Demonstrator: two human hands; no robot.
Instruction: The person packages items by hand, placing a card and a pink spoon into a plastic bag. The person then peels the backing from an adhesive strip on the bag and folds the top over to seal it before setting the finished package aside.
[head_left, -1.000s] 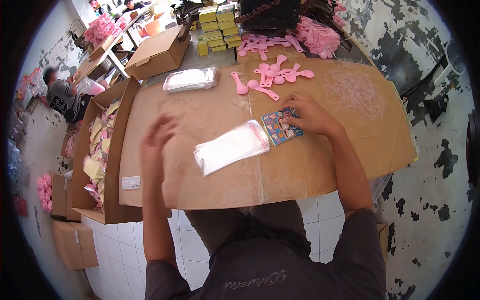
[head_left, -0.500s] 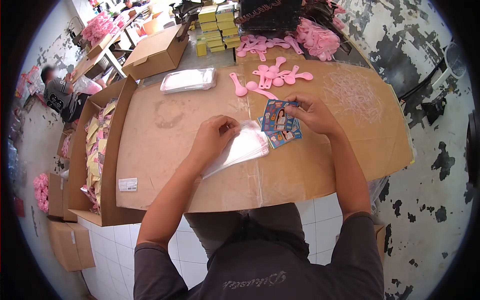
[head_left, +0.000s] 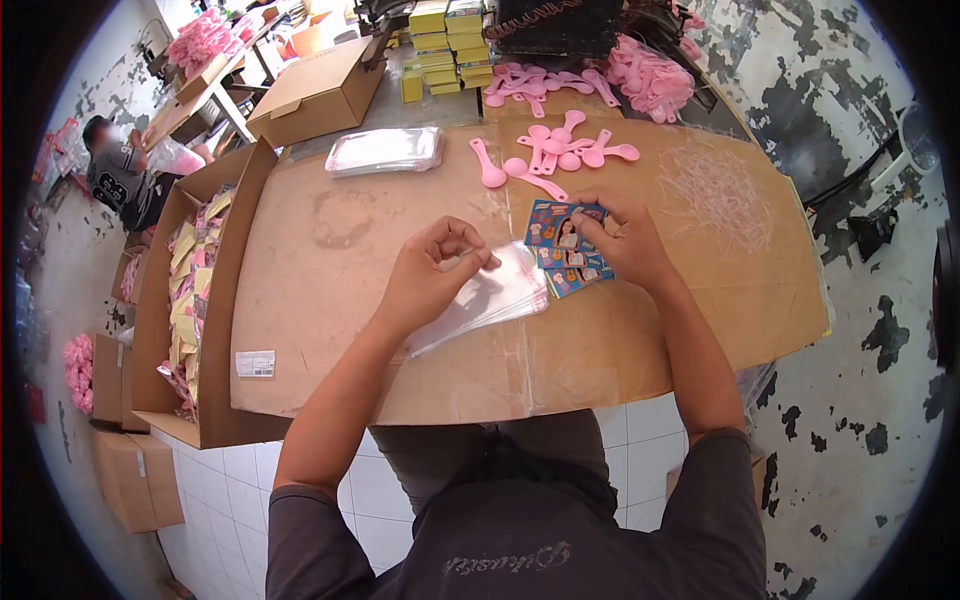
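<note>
My right hand [head_left: 630, 240] pinches a blue printed card [head_left: 550, 224] between thumb and fingers. More blue cards [head_left: 580, 280] lie beneath it, partly covered, beside the bags. My left hand [head_left: 436, 270] is over a fanned stack of clear plastic bags [head_left: 495, 300], its fingers curled and its thumb close to the index finger. Whether a thin bag is caught between those fingertips cannot be made out. Just beyond the cards lie several pink measuring spoons [head_left: 560, 148] in a loose pile.
A second stack of clear bags [head_left: 385, 150] sits toward the back. Left of the table stands a long carton [head_left: 262, 190] of packed pouches. Thin plastic strips [head_left: 715, 190] lie at the right. Small yellow boxes [head_left: 440, 45] and more spoons are behind. A person [head_left: 120, 175] sits far left.
My left hand has moved slightly right, and its thumb and fingers have shifted over the bags. My right hand has tilted the card and moved slightly right. The view has shifted a little.
</note>
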